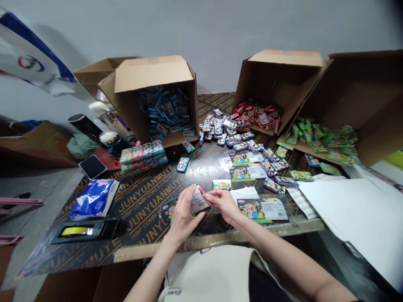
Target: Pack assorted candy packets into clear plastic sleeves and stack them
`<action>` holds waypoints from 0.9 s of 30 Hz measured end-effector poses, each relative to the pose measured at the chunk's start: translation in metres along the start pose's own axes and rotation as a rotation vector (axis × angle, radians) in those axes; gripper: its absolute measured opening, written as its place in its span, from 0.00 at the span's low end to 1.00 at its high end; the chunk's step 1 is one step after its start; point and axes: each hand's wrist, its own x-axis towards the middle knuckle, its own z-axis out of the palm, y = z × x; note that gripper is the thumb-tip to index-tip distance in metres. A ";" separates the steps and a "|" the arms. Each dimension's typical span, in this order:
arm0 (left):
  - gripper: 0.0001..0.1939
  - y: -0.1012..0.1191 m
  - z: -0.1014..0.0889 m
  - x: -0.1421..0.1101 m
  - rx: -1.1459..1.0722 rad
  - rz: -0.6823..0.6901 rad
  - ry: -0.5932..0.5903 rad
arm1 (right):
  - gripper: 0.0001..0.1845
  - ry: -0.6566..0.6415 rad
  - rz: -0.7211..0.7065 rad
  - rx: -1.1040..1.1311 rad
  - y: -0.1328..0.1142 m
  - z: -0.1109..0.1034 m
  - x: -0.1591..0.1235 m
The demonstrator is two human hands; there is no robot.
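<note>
Near the table's front edge, my left hand [185, 213] is closed around a printed clear plastic pouch [199, 202] with a pale label panel. From the right, my right hand [224, 204] pinches a small red candy box [208, 199] at the pouch's end; most of it is hidden by my fingers. Just behind my hands lies a small green-and-white candy box [221, 184]. A flat printed pouch [262, 210] rests beside my right forearm, and another dark printed pouch [169, 211] is partly under my left hand.
Cardboard boxes hold blue packs [170, 108], red packs [260, 114] and green packs [315, 135]. Purple packs [220, 126] are heaped between them. At left are stacked multipacks [144, 157], a phone [92, 166], a blue packet [92, 199] and a tape dispenser [107, 230]. White sheets [352, 209] lie right.
</note>
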 end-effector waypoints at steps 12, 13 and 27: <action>0.39 -0.004 -0.003 -0.002 0.353 0.012 0.145 | 0.19 -0.311 -0.014 0.021 -0.031 -0.004 -0.006; 0.36 -0.004 -0.003 -0.003 0.384 0.038 0.183 | 0.19 -0.323 -0.021 0.012 -0.031 -0.004 -0.008; 0.33 -0.004 0.016 -0.009 0.393 0.080 0.194 | 0.11 -0.030 -0.224 -0.241 -0.010 -0.014 -0.005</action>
